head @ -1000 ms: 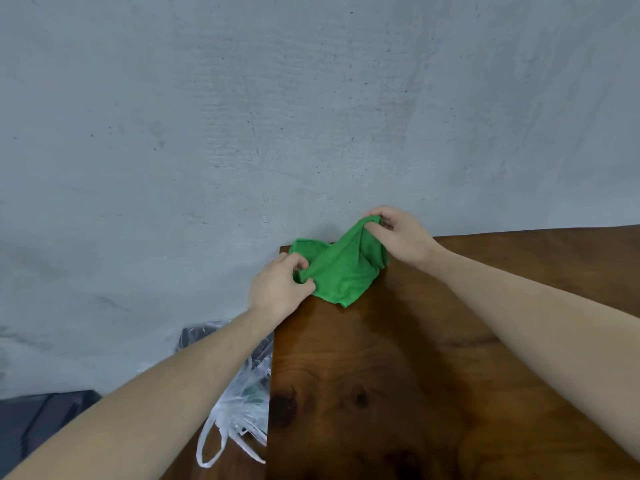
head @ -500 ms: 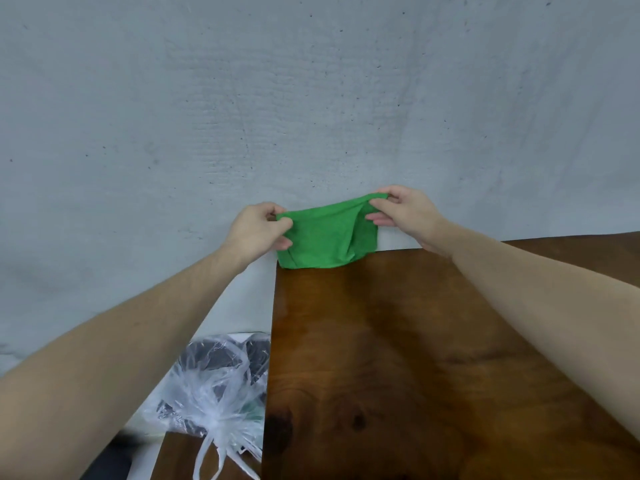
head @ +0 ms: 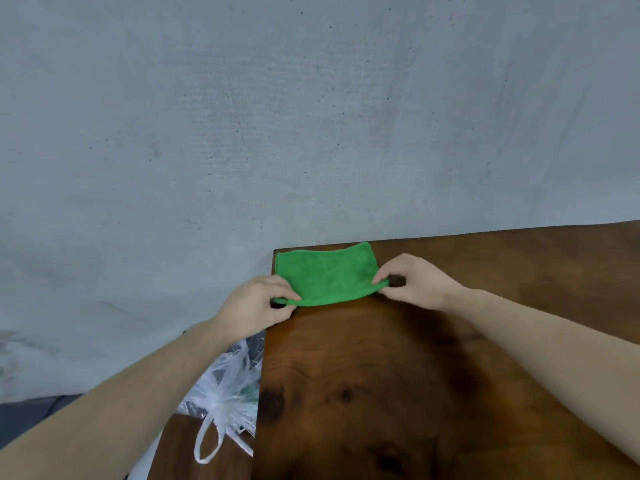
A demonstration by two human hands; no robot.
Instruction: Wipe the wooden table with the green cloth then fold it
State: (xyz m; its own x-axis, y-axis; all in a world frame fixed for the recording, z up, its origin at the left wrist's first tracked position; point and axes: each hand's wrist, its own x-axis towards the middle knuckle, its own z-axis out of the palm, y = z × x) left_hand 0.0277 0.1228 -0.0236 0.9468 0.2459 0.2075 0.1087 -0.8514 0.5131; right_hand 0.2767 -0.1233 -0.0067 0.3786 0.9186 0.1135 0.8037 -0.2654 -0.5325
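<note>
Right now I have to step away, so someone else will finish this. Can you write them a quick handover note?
Left hand: pinching the near left corner of the green cloth.
Right hand: pinching the near right corner.
Cloth: lying flat at the far left corner of the wooden table, against the wall, already doubled by the look of it.
Done: whether the wiping is finished cannot be told from this view; folding is under way.
Left: probably another fold, then let go of both corners.
Note: a clear plastic bag sits beside the table's left edge.
</note>
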